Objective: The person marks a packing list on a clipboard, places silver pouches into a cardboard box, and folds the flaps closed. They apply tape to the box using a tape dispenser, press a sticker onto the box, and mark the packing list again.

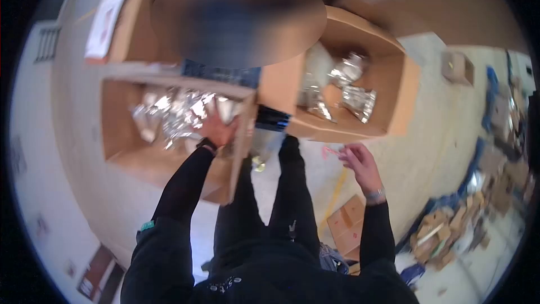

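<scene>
My left hand (218,128) is inside the left cardboard box (121,110), its fingers apart and reaching over shiny silver foil pouches (183,111). It touches or hovers just above them; the blur hides which. My right hand (361,163) is out over the floor, below the right cardboard box (399,93). Its thumb and fingers pinch a small, thin pink item (331,151), too blurred to name. Several more foil pouches (359,101) lie loosely in the right box.
A blue-black stand or crate (273,118) shows between the two boxes. Another carton (132,28) with a white label stands at the upper left. A flattened carton (346,226) lies on the floor, and a heap of cardboard scraps (444,236) is at the right.
</scene>
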Motion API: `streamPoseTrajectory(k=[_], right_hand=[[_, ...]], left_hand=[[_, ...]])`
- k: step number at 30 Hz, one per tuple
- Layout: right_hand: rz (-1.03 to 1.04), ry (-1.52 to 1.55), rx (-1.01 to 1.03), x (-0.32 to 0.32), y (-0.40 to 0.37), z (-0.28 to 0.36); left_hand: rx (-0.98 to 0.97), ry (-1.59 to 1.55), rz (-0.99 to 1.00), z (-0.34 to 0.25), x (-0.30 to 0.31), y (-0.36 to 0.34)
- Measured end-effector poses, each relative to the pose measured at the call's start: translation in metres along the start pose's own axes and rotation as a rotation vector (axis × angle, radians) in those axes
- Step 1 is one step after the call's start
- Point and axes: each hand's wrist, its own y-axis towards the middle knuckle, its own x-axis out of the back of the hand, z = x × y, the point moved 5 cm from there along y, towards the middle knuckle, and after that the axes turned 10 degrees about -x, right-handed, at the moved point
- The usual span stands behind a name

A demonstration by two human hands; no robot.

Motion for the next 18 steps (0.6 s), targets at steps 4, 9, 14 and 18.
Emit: streamPoseTrajectory(k=[4, 9, 14, 18], right_hand=[[-0.294, -0.3, 0.093, 0.082, 0.107, -0.025], [-0.506, -0.715, -0.34, 0.156, 0.288, -0.112], [-0.839, -0.65, -0.305, 0.157, 0.391, -0.158], [-0.562, -0.738, -0.107, 0.129, 0.328, -0.075]], left_hand=[[0.066, 0.271, -0.086, 0.034, -0.07, 0.043], [0.129, 0.058, -0.085, 0.089, -0.08, 0.017], [0.19, -0.582, -0.294, 0.131, -0.068, -0.013], [0.157, -1.087, -0.697, 0.08, 0.022, -0.015]])
